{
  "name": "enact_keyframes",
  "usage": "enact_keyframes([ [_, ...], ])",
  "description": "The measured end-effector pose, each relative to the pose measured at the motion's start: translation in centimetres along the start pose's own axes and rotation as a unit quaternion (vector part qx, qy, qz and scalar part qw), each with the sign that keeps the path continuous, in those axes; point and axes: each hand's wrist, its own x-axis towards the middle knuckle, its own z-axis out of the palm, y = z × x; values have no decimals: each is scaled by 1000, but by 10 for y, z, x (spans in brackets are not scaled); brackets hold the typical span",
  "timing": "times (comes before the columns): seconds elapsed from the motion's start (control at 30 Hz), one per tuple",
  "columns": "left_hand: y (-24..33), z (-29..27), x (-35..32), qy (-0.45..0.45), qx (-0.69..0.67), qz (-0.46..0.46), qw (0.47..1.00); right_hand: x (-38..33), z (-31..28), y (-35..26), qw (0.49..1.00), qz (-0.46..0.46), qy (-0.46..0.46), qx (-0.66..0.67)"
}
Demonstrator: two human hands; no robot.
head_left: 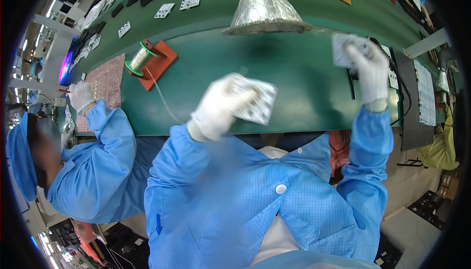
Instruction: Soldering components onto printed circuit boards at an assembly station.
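Note:
My left hand (pixel 215 106), in a white glove, grips a pale circuit board panel (pixel 263 103) with small dark spots, thumb over its face. It is held above the green bench, in front of my chest. Over the right part of the bench, my right hand (pixel 372 73), gloved too, is closed on a second pale board (pixel 341 52). That board is smeared by motion, so its details do not show. Right beside this hand hangs a black cable (pixel 406 92), and a thin dark stick-like tool (pixel 352 85) lies below the board.
A foil-covered hood (pixel 265 11) hangs over the far middle of the green bench (pixel 206 60). At left, a wire spool (pixel 139 59) stands on a red holder (pixel 164 60), beside pink bubble wrap (pixel 110 75). A co-worker (pixel 93 156) sits at my left. More boards (pixel 190 2) lie along the back.

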Motion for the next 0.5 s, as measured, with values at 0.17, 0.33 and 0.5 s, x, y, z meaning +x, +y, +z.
enact_keyframes([
  [0.17,18,-84,62,189,133,116,966,121,-36,44,983,-31,78,-161],
  [0.33,25,-117,181,253,120,77,957,204,1,119,976,118,-17,-181],
  [0.5,46,-136,254,342,55,168,923,238,47,101,974,159,-55,-150],
])
